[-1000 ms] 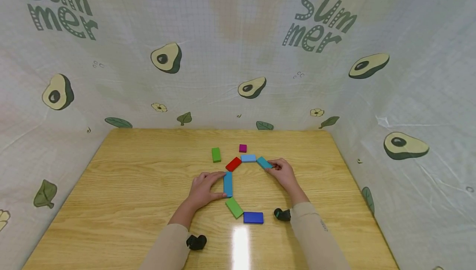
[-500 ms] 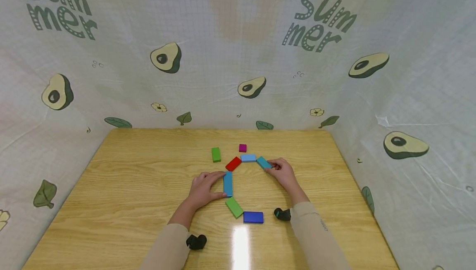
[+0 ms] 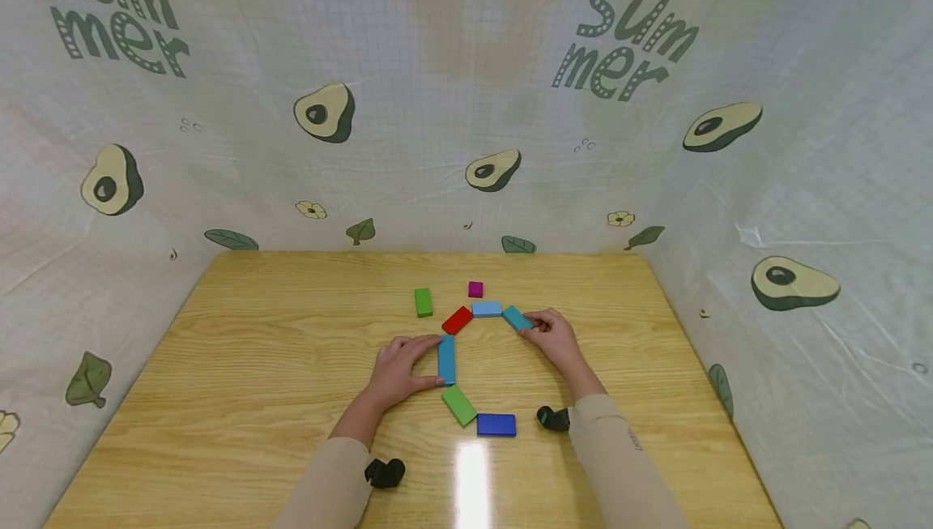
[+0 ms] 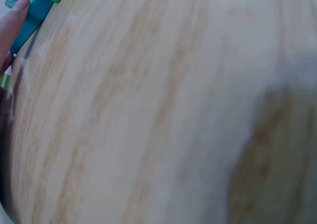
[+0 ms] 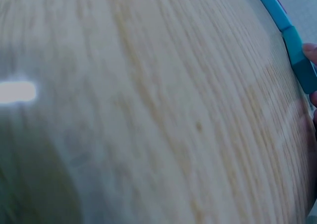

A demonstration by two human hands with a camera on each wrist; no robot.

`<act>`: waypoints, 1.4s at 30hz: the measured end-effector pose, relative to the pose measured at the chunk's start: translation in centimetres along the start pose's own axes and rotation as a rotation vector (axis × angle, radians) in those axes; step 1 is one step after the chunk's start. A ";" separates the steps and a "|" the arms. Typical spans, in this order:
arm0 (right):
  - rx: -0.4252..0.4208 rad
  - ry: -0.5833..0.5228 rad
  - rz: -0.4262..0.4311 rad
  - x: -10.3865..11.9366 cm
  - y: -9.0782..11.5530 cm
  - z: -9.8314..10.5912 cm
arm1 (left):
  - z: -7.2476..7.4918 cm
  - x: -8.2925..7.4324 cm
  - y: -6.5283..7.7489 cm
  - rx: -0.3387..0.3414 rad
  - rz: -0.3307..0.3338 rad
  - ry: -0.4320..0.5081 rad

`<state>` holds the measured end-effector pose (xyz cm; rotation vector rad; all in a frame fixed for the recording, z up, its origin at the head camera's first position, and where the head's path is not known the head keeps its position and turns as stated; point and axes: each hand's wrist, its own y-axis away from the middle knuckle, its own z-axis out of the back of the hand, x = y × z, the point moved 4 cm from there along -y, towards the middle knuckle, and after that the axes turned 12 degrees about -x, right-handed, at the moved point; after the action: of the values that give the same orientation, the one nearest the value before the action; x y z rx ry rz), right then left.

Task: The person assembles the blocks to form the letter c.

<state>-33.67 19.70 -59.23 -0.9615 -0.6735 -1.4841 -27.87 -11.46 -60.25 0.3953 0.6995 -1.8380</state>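
With thumb and index finger at its two ends, my left hand [image 3: 398,369] holds a long blue block [image 3: 447,360] lying flat. My right hand [image 3: 554,339] pinches the near right end of a teal block [image 3: 517,318]. Between them, a red block [image 3: 457,320] and a light blue block [image 3: 486,309] continue a curved row. Below the long blue block, a green block [image 3: 459,406] leads to a dark blue block [image 3: 496,425]. The left wrist view catches a fingertip on the blue block [image 4: 32,18]; the right wrist view catches fingertips beside the teal block [image 5: 299,60].
Outside the curve, a second green block [image 3: 423,302] and a small magenta block [image 3: 475,290] lie farther back on the wooden table [image 3: 277,351]. A printed cloth [image 3: 408,108] rises behind and beside the table.
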 end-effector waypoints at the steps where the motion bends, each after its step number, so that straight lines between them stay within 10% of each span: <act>1: 0.000 0.000 0.002 0.0 0.0 0.0 | 0.0 0.0 0.0 0.000 0.000 -0.001; 27: 0.009 -0.081 0.009 1.6 -0.7 0.7 | 0.6 0.0 0.0 -0.005 0.055 0.097; 42: 0.130 -0.090 0.109 7.0 -1.6 -4.2 | 4.6 -0.8 0.0 -0.022 0.188 0.268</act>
<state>-35.90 12.80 -55.11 -0.9545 -0.7616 -1.2918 -27.32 -13.76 -56.20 0.6788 0.8343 -1.6139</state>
